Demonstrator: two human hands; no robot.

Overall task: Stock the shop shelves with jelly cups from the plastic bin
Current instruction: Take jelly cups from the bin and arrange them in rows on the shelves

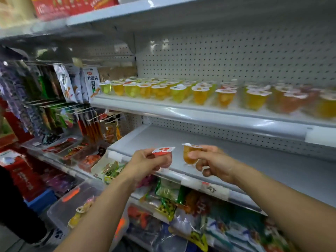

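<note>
Shelf (254,157) behind gripped jelly cups (189,154)

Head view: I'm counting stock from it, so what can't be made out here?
1. Plastic bin: head view, left forearm crosses it; cups inside uncountable.
2. Red-lidded jelly cup: head view, left hand fingers cover its body.
3. Orange jelly cup: head view, right hand fingers hide its near side.
4. Jelly cups at the upper shelf's right end: head view, motion blur merges them.
5. Shelf-edge label: head view, writing too blurred to read.
</note>
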